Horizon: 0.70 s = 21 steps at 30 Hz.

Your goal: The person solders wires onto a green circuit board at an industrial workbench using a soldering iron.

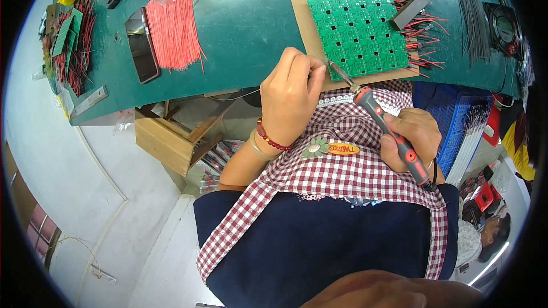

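Bare skin [379, 292] being shown lowest, a soldering iron [381, 115] right of centre is being gripped by the right hand [418, 132], its axis aimed up-left toward the left hand [289, 96], pinched, contents unclear, nearer the upper-right circuit panel [365, 27].

I wear a navy top [337, 239] under a maroon-and-white checked apron [354, 178] bearing a flower patch [315, 147] and an orange oval badge [343, 149]. Round my left wrist [279, 129] go a red beaded bracelet [271, 140] and a pale bangle [259, 148]
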### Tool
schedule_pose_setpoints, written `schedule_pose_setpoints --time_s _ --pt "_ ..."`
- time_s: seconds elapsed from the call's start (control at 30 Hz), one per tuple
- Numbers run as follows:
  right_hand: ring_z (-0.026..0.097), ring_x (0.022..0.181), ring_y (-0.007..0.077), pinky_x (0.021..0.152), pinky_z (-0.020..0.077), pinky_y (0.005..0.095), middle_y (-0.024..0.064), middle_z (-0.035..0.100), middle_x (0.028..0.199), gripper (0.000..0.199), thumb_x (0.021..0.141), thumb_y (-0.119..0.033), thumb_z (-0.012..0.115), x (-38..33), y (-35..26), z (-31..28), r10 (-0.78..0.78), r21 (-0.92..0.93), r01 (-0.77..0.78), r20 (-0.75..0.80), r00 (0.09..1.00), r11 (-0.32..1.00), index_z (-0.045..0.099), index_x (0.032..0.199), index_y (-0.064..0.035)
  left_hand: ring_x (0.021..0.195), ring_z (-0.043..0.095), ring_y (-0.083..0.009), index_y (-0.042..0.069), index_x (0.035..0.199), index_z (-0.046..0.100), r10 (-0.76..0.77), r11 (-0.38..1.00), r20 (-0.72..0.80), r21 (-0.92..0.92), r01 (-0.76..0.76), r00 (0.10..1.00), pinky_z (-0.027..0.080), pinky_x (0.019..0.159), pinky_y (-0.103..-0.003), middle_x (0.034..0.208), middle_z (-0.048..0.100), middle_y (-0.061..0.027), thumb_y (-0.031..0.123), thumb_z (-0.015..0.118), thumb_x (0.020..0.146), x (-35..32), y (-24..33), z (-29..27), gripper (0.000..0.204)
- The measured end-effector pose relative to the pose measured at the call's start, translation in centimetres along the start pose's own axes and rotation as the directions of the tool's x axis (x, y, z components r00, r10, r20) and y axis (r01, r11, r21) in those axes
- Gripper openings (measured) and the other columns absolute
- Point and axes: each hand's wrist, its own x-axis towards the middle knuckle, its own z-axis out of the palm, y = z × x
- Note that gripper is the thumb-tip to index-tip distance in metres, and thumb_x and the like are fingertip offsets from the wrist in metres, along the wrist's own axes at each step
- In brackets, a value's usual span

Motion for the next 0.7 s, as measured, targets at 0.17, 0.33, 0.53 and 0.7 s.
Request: schedule_pose_setpoints --time_s 0.17,0.33,0.53,0.7 --pt "0.051 0.043 0.0188 0.043 0.0392 0.0313 0.0046 0.051 0.056 0.034 0.067 -0.002 0.070 -0.2 0.0 -0.2 -0.011 0.007 0.010 0.028 1.000 1.000 0.063 0.100 0.0029 0.062 0.058 -0.0152 -0.002 0.083 0.059 0.020 1.000 0.039 0.018 -0.021 0.999 0.047 0.051 -0.026 0.082 0.057 -0.0092 -0.006 0.069 0.079 -0.2 0.1 -0.3 0.011" --pt "0.047 0.042 0.0182 0.042 0.0361 0.0312 0.0047 0.049 0.055 0.033 0.073 -0.004 0.067 -0.5 0.0 -0.4 -0.065 -0.028 0.062 -0.104 0.992 0.998 0.061 0.104 0.0025 0.061 0.057 -0.0144 -0.002 0.083 0.059 -0.009 1.000 -0.013 0.011 0.009 1.000 0.047 0.052 -0.025 0.081 0.056 -0.0089 -0.006 0.069 0.079 -0.8 0.2 -0.9 0.012" --pt "0.050 0.043 0.0193 0.043 0.0382 0.0310 0.0057 0.052 0.056 0.030 0.072 -0.004 0.067 -0.6 0.2 -0.5 -0.057 0.011 0.059 -0.095 0.994 0.998 0.062 0.101 0.0043 0.057 0.054 -0.0123 -0.002 0.081 0.059 -0.081 0.995 0.017 -0.052 0.082 0.997 0.044 0.050 -0.024 0.078 0.055 -0.0076 -0.004 0.072 0.078 -1.4 0.8 -1.0 0.014" --pt "0.051 0.043 0.0200 0.043 0.0398 0.0313 0.0066 0.054 0.057 0.028 0.070 -0.003 0.067 -0.9 0.6 0.0 -0.046 0.070 0.053 -0.095 0.994 0.996 0.062 0.097 0.0053 0.056 0.052 -0.0118 -0.002 0.078 0.058 -0.061 0.998 0.027 -0.022 0.062 0.998 0.043 0.048 -0.025 0.076 0.055 -0.0074 -0.004 0.072 0.078 -1.3 0.8 -0.8 0.015"
